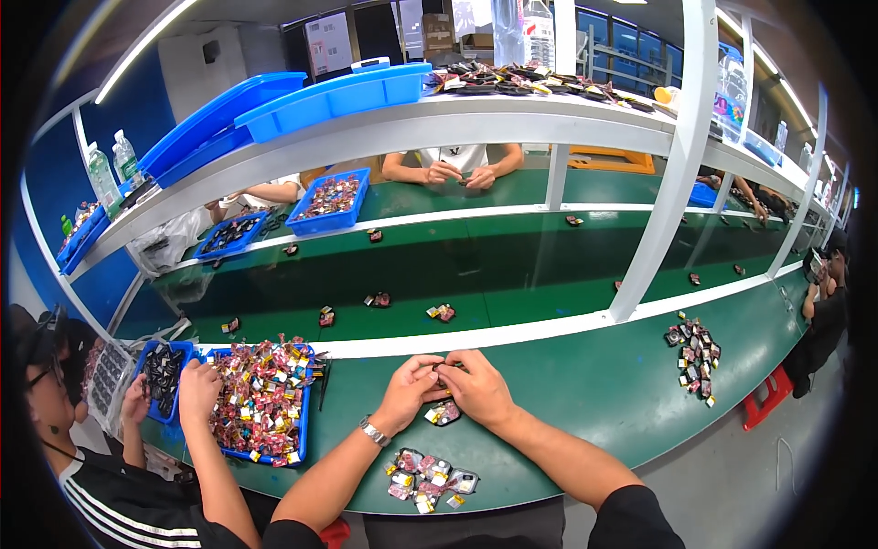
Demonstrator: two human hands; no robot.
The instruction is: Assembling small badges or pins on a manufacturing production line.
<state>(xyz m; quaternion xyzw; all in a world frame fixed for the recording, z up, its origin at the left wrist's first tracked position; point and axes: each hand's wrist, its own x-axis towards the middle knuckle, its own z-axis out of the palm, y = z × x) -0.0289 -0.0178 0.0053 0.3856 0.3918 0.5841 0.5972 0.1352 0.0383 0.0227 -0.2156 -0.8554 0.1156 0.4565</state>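
Note:
Over the green bench my left hand point(412, 392), with a metal watch at its wrist, and my right hand point(476, 390) meet fingertip to fingertip. Both are closed in a pinch around something small and dark, mostly hidden by the fingers. Just below them lies a small black-cased electronic unit point(444, 414) with a silvery and yellow part. Nearer to me, between my forearms, sits a cluster of similar units point(428, 478) with red wires and yellow-taped parts.
A blue tray point(305, 430) heaped with wired parts stands left, beside a blue bin point(149, 414) of black pieces and a co-worker's hand point(198, 392). More units point(695, 357) lie right. A white rail point(512, 330) borders the belt point(512, 274); a post point(668, 174) rises beyond. Others work across.

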